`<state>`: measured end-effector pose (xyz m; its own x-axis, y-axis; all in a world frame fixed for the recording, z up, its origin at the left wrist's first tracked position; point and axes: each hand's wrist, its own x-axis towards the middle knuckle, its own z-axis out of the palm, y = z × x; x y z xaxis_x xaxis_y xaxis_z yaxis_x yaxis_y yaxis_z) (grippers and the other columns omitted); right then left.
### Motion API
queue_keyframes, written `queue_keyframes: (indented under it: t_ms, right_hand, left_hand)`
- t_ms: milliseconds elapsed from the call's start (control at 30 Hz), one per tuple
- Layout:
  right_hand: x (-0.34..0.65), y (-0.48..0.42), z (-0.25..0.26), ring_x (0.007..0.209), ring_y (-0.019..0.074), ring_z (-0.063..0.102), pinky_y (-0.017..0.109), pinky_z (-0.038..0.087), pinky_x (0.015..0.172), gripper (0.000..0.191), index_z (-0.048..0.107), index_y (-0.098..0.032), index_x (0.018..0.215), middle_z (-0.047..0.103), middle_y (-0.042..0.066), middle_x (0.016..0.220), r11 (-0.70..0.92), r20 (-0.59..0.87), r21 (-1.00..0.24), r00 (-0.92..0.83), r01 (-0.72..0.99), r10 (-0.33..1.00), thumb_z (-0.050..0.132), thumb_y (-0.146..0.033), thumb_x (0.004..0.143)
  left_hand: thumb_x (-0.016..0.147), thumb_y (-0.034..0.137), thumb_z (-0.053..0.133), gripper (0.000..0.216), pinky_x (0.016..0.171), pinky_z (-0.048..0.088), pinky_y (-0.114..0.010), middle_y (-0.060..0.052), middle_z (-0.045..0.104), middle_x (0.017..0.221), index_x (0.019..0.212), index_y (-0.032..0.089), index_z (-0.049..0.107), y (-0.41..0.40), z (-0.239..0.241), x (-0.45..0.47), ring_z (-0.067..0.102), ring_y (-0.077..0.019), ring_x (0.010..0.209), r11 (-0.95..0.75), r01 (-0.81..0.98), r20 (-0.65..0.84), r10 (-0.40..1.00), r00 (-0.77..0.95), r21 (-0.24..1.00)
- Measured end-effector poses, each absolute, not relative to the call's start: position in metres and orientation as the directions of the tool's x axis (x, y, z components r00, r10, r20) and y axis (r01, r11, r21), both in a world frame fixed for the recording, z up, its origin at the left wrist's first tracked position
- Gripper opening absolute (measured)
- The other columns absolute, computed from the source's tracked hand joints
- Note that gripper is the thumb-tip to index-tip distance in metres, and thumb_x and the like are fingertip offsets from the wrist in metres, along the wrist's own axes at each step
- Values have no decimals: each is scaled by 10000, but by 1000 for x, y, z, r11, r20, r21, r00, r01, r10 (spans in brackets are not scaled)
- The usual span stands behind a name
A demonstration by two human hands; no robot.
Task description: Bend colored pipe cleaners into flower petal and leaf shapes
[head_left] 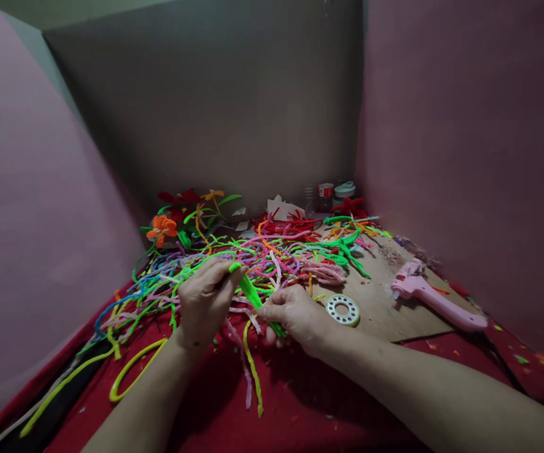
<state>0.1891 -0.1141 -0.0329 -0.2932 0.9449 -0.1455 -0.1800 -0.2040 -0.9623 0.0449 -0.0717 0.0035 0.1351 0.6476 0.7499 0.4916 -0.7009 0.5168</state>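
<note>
A bundle of bright green pipe cleaners (252, 293) stretches slantwise between my two hands. My left hand (208, 299) pinches its upper end, where a green tip bends over beside the thumb. Lower down, my right hand (293, 316) has its thumb and fingers closed round the other end, and the darker green ends poke out below the fingers. Both hands are held over the front of a tangled heap of many-coloured pipe cleaners (196, 258). Part of the bundle is hidden by my fingers.
A pink glue gun (442, 303) and a white tape roll (342, 310) lie on a brown board (385, 311) at right. Fuzzy orange flowers (162, 230) stand at back left; a jar (325, 196) is at the back. Red cloth (319, 409) covers the table between pink side panels.
</note>
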Motion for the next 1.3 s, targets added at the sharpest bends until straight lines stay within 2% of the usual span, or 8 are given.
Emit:
queue_keyframes:
  t_ms: [100, 200, 400, 567, 767, 900, 1033, 1300]
  right_hand:
    - [189, -116, -33, 294, 60, 398, 179, 276, 329, 197, 505, -164, 503, 527, -35, 375, -160, -126, -982, -278, -102, 952, 553, -238, 679]
    - [197, -114, -25, 343, 62, 406, 186, 285, 368, 224, 519, -158, 483, 514, -31, 394, 12, 6, -1000, -196, 27, 981, 551, -231, 693]
    - [251, -94, 3, 417, 110, 481, 224, 341, 438, 254, 585, -160, 589, 576, 8, 488, 212, 288, -924, 215, 317, 933, 514, -342, 752]
    - [302, -74, 9, 635, 225, 620, 283, 376, 541, 251, 681, -164, 747, 670, 111, 659, -118, 405, -597, 426, 793, 809, 476, -309, 766]
    - [324, -65, 3, 797, 357, 623, 362, 390, 583, 382, 678, -90, 941, 661, 241, 834, -401, 323, -332, 502, 854, 802, 456, -362, 791]
    - [314, -68, 2, 870, 329, 591, 365, 404, 659, 360, 646, -87, 986, 652, 207, 918, -300, 485, -293, 412, 908, 772, 448, -334, 814]
    - [280, -76, -1, 867, 240, 571, 318, 394, 751, 252, 654, -130, 914, 657, 125, 935, 18, 631, -264, 159, 964, 759, 440, -240, 836]
    - [192, -109, -17, 710, 183, 511, 300, 328, 657, 150, 610, -164, 695, 619, 55, 733, 541, 521, -58, -436, 839, 733, 506, -108, 788]
  left_hand:
    - [690, 238, 646, 85, 517, 357, -211, 23, 515, 583, 644, 167, 636, -68, 4, 40, 443, -87, 541, -631, 448, 701, 713, 14, 634]
    - [693, 288, 632, 129, 396, 255, -199, 56, 417, 480, 708, 160, 643, -54, 5, 31, 339, -60, 420, -503, 210, 539, 820, -193, 839]
    - [573, 232, 679, 150, 350, 218, -176, 78, 391, 427, 632, 122, 597, -31, 8, 17, 304, -34, 358, -438, -114, 384, 864, -325, 892]
    - [557, 237, 680, 163, 343, 205, -171, 81, 403, 425, 631, 118, 595, -26, 7, 11, 303, -27, 347, -423, -137, 356, 867, -349, 896]
    - [553, 252, 683, 188, 351, 225, -175, 82, 406, 434, 640, 117, 587, -25, 11, 5, 309, -26, 350, -417, -169, 336, 868, -367, 893]
    - [588, 293, 653, 205, 369, 229, -180, 82, 384, 443, 661, 120, 572, -26, 15, 1, 303, -26, 357, -427, -115, 361, 857, -367, 897]
    - [647, 369, 586, 243, 378, 239, -191, 80, 373, 476, 701, 135, 551, -25, 13, -3, 309, -40, 376, -415, 84, 416, 833, -365, 906]
    - [641, 348, 591, 256, 601, 419, -245, -18, 631, 651, 754, 127, 654, -5, 15, -28, 556, -142, 611, -301, 579, 426, 900, -90, 758]
